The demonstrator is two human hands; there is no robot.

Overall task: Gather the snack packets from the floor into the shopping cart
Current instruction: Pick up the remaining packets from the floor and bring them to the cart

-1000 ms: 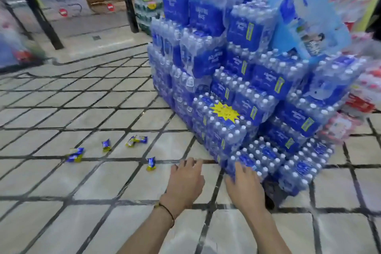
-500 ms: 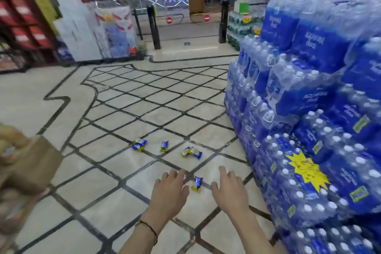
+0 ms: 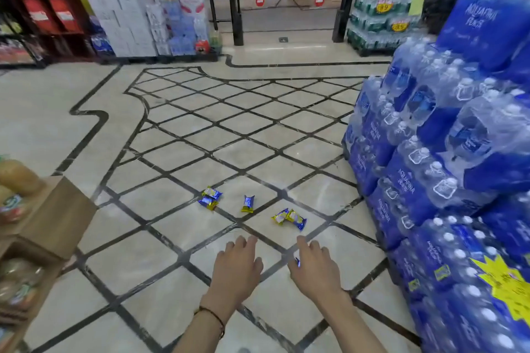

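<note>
Left hand (image 3: 236, 268) hovers spread and empty. Right hand (image 3: 314, 271) largely covers a blue packet (image 3: 297, 262); grip indeterminate. Five snack packets (image 3: 248, 203) lie beyond on the floor (image 3: 160, 275).

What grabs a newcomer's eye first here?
The tall stack of blue water bottle packs filling the right side. Next, the blue-and-yellow snack packets scattered on the tiled floor mid-frame, with the left hand and right hand stretched toward them.
</note>
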